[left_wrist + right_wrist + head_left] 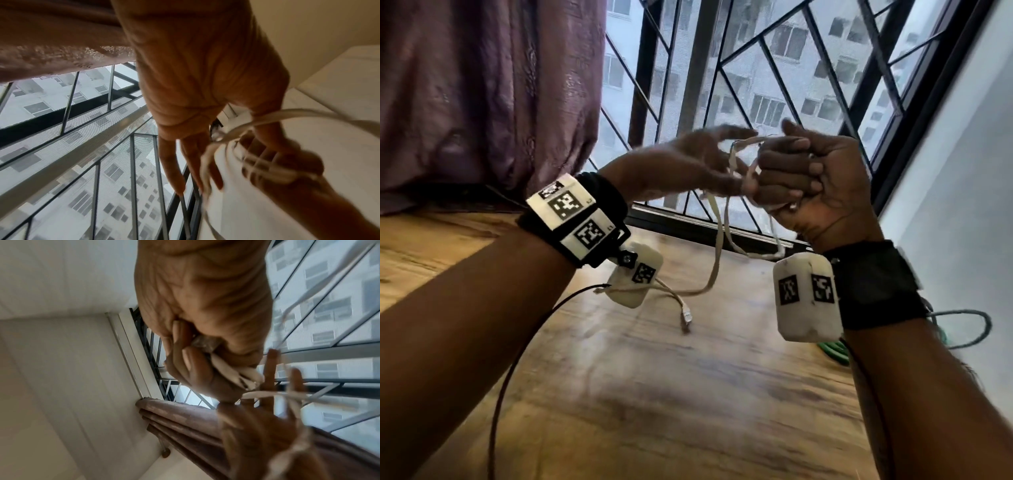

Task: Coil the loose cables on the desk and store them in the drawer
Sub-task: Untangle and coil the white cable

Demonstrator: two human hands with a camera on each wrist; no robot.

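Our right hand (803, 181) is raised in front of the window grille (756, 68), fingers curled into a fist round several loops of the white cable (717, 260); in the right wrist view the bundled white strands (232, 369) show pressed between fingertips and palm. Our left hand (688, 161) sits just beside it, on the curtain side, with fingers straight and spread, and the cable strands run across them (207, 162); they touch the cable without closing on it.

From the right hand the cable hangs down in loose loops toward the wooden bench (637, 394) below, and its tail lies on the bench beneath the left wrist, ending in a clear plug (686, 318). Under the right wrist, on the bench by the wall, we see part of a green cable (835, 353), with a loop (969, 329) rising beyond the right forearm. A thin black wire (517, 359) runs from the left wrist down along the forearm.

Both wrists carry black bands with white blocks (804, 298) bearing black-and-white square code markers; we find no readable words or brand on them, and small marks at one corner of the left band's tags (571, 209) are too small to read. A purple curtain (482, 96) hangs beyond the left hand.
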